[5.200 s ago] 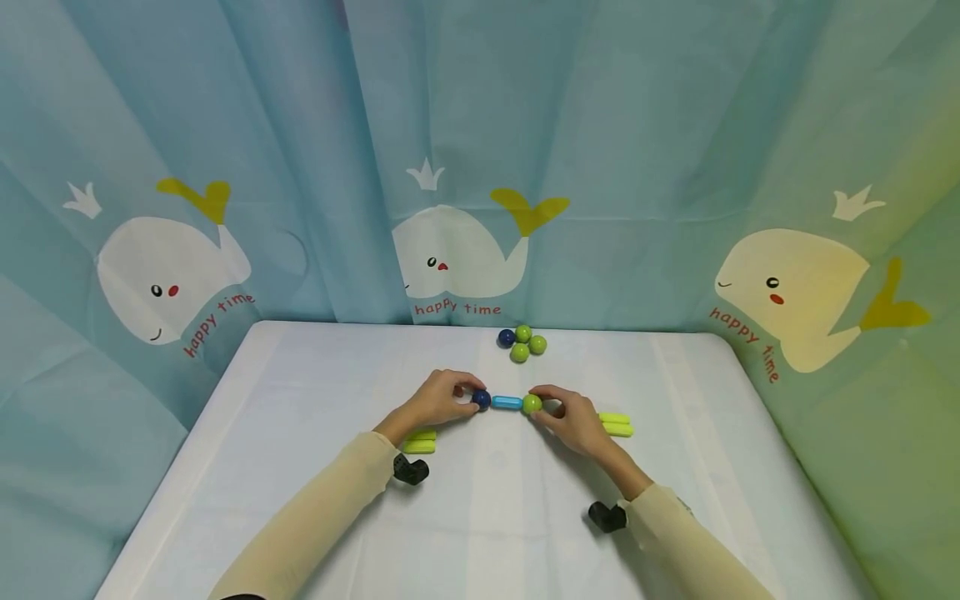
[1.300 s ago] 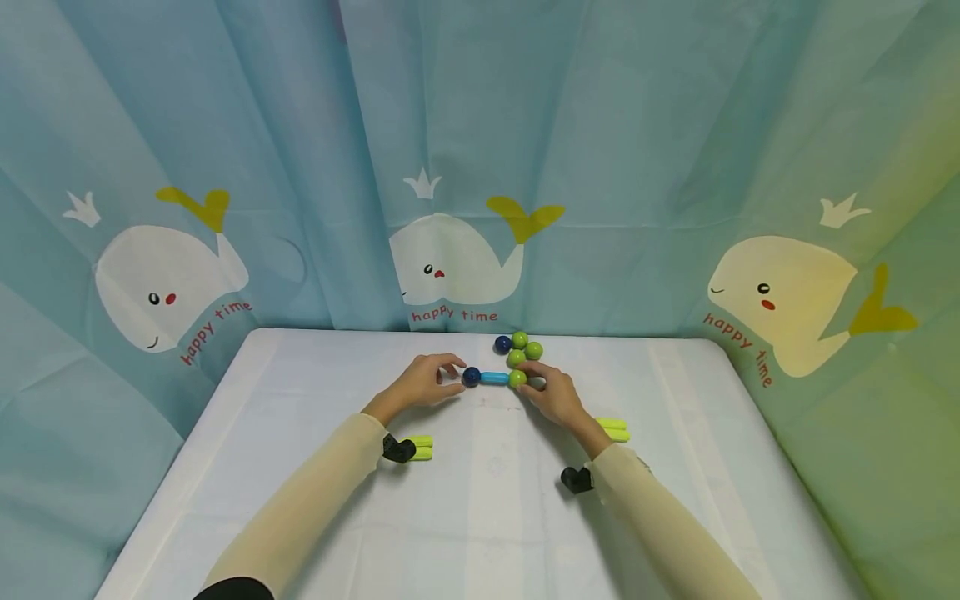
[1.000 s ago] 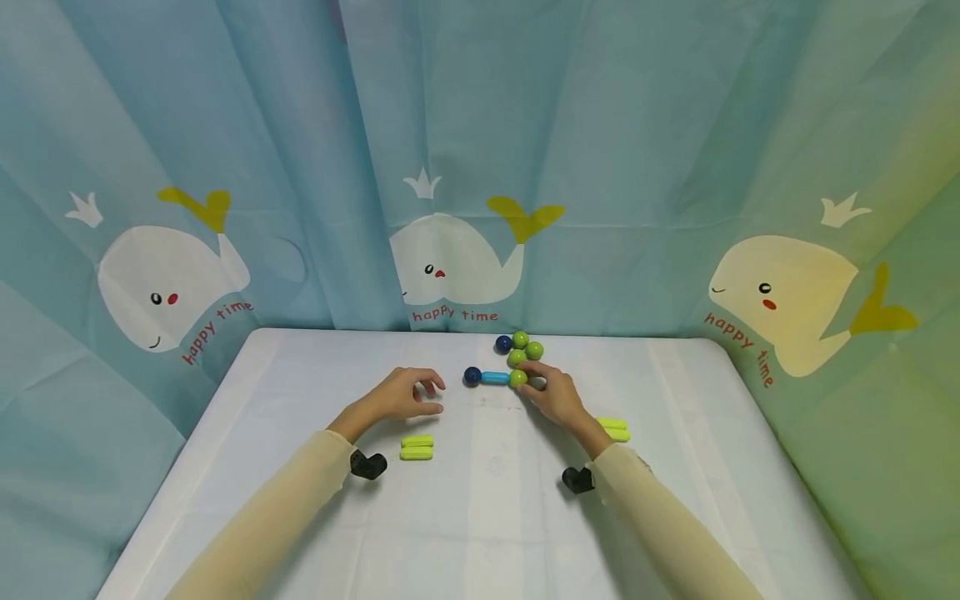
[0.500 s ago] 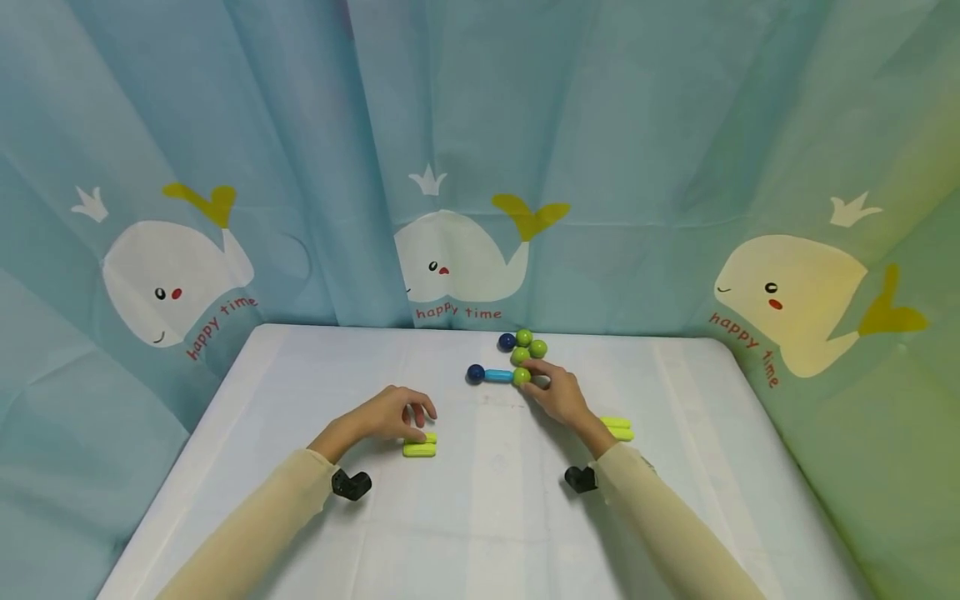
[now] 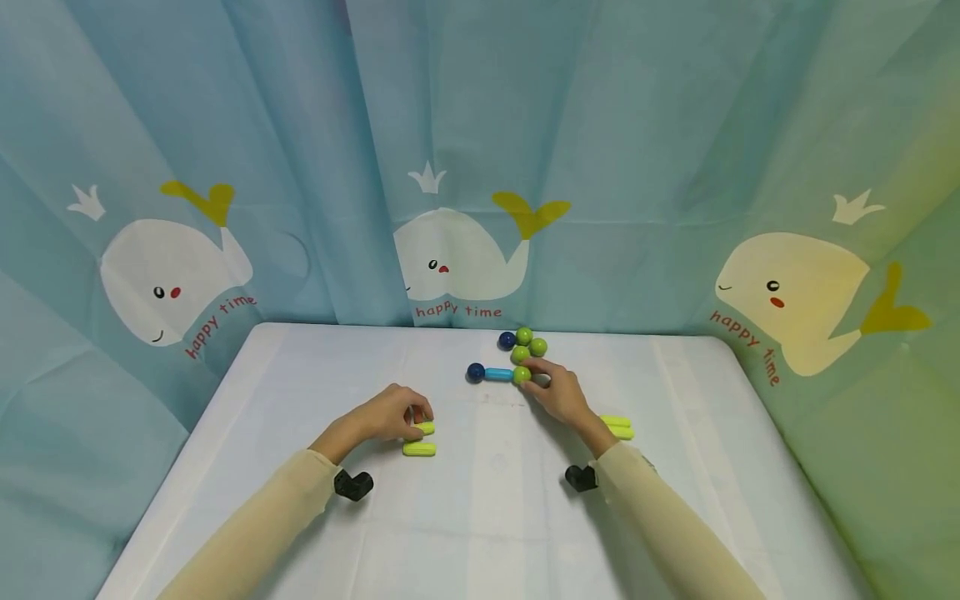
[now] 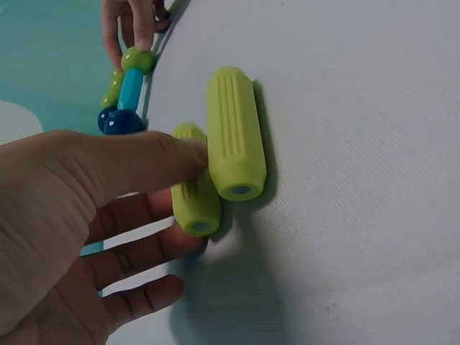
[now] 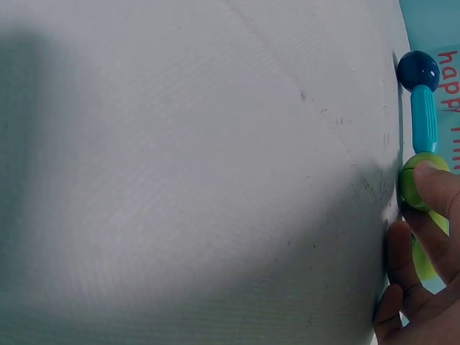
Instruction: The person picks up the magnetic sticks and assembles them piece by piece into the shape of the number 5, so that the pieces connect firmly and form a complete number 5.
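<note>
My left hand [image 5: 386, 414] pinches with curled fingers, while my right hand [image 5: 558, 393] reaches forward, fingertips [image 7: 431, 180] pressing

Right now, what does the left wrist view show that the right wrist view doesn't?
Only the left wrist view: the left hand pinching one ribbed lime-green plastic stick, with a second lime-green stick lying beside it.

Only the right wrist view: a close look at the right hand, its fingertip on the green ball, and a wide stretch of the white tablecloth.

Both: the joined piece, a dark blue ball, a light blue rod and a green ball.
</note>
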Available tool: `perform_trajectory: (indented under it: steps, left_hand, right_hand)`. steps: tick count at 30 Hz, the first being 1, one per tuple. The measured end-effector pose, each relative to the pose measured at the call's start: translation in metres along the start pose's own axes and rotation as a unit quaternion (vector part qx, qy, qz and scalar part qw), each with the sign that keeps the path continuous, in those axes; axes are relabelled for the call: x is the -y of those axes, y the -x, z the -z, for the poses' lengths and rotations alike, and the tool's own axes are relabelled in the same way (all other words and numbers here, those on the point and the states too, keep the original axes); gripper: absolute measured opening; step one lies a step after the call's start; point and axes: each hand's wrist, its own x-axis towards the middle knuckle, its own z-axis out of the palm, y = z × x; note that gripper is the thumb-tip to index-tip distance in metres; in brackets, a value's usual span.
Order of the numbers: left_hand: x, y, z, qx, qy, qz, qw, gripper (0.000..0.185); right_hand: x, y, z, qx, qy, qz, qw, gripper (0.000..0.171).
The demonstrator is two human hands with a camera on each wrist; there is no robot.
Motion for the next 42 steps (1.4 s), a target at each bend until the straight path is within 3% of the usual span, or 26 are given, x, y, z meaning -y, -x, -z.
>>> perform_trajectory:
  steps: [11, 20, 26, 31, 42]
  left_hand:
    - [-0.001, -0.002, 0.000, -0.004, -0.015, -0.015, 0.9998, 0.012]
    - [-0.004, -0.003, 0.001, -0.016, -0.020, 0.013, 0.9996, 0.013]
    - [-0.005, -0.007, -0.002, -0.073, 0.024, 0.003, 0.9970, 0.016]
    - [-0.008, -0.013, -0.004, -0.118, 0.064, 0.017, 0.9909, 0.019]
    - [-0.018, -0.027, -0.019, -0.164, 0.188, 0.056, 0.9667, 0.016]
  right_hand:
    - [0.002, 0.001, 0.001, -0.005, -0.006, 0.007, 1.000, 0.041]
    - [0.001, 0.001, 0.001, -0.004, 0.003, -0.004, 1.000, 0.040]
    - [-0.001, 0.002, 0.001, -0.001, 0.004, -0.004, 1.000, 0.039]
    - [-0.001, 0.003, 0.001, -0.001, 0.008, -0.005, 1.000, 0.041]
    - [0.001, 0.002, 0.003, 0.005, 0.002, -0.007, 1.000, 0.042]
